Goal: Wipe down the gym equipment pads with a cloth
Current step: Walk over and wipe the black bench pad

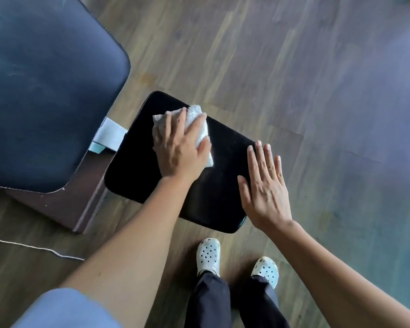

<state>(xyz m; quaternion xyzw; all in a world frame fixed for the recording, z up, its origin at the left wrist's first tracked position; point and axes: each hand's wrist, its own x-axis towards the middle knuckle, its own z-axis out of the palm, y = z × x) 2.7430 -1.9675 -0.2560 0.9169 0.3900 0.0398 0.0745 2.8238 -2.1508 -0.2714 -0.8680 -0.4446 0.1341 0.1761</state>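
Pressing crumpled white cloth (pixel 200 132) onto black rectangular vinyl pad (pixel 225 152) with flat left hand (pixel 180 150). Bracing near edge with flat right hand (pixel 265 188), likely steadying.

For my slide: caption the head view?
Left hand presses a white cloth on the small black pad; right hand lies flat at its edge.

I see a white cloth (pixel 200 131) on the black pad (pixel 223 166). Left of that pad, a bigger pad (pixel 45 95) reads dark blue-grey. Below it are white clogs (pixel 208 254) dotted with holes and dark trousers (pixel 211 301). The floor (pixel 305 79) around it is brown wood-grain.
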